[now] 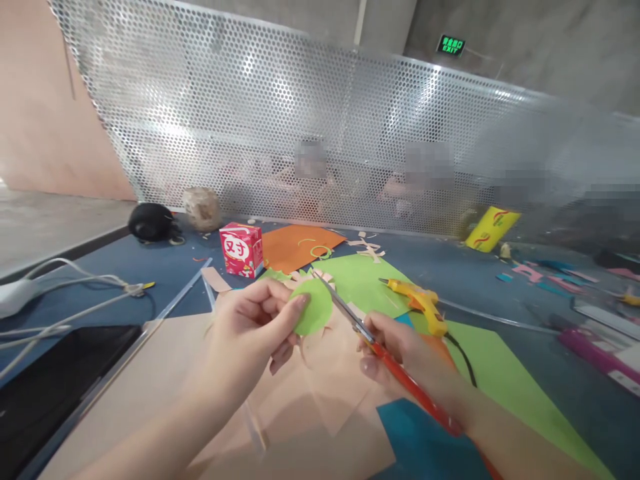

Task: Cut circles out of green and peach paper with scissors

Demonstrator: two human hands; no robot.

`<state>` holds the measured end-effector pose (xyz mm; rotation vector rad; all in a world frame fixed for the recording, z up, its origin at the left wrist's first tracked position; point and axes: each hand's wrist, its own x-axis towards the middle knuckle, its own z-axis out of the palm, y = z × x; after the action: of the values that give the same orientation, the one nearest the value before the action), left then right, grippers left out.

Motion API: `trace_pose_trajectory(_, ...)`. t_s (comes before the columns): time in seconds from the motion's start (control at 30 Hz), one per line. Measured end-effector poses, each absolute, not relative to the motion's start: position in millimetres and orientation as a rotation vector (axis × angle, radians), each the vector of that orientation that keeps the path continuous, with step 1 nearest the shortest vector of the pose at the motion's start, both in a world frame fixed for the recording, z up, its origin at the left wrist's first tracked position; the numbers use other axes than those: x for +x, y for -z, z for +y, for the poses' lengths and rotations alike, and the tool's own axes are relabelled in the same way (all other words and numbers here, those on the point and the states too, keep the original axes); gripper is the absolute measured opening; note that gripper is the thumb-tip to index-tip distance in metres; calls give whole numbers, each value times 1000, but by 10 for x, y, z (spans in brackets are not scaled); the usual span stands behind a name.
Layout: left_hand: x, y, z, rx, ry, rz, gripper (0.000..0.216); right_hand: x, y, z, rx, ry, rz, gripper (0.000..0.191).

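Between the thumb and fingers of my left hand (265,313) is a round piece of green paper (314,308), held up over the table. My right hand (395,350) grips a pair of scissors (400,377) with red handles. Their blades point up and left, with the tips at the upper right edge of the green circle; I cannot tell whether they touch it. Pale peach paper (320,413) lies below both hands, with small paper scraps behind the circle. Just right of my right hand lies a yellow glue gun (423,303) on green sheets (370,277).
A red drink carton (241,250) stands behind my left hand, near an orange sheet (295,245). At the left are a black tablet-like slab (60,380) and white cables (65,327). A perforated metal screen (240,120) borders the table's far side. Blue paper (413,433) lies in front.
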<state>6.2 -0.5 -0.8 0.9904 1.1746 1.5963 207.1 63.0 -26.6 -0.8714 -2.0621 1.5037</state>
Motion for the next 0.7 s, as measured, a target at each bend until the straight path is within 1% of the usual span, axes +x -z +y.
trace_pose_trajectory(0.17, 65, -4, -15, 1010, -1583, 1176, 33, 2074, 262, 639, -874, -1495, -2084, 39)
trace_pose_trajectory(0.43, 104, -51, -41, 1002, -1621, 1207, 28, 2079, 300, 646, -877, -1511, -2040, 39)
trace_pose_trajectory(0.7, -41, 128, 68, 1096, -1719, 1259, 30, 2067, 231, 626, -968, -1445, -2142, 41)
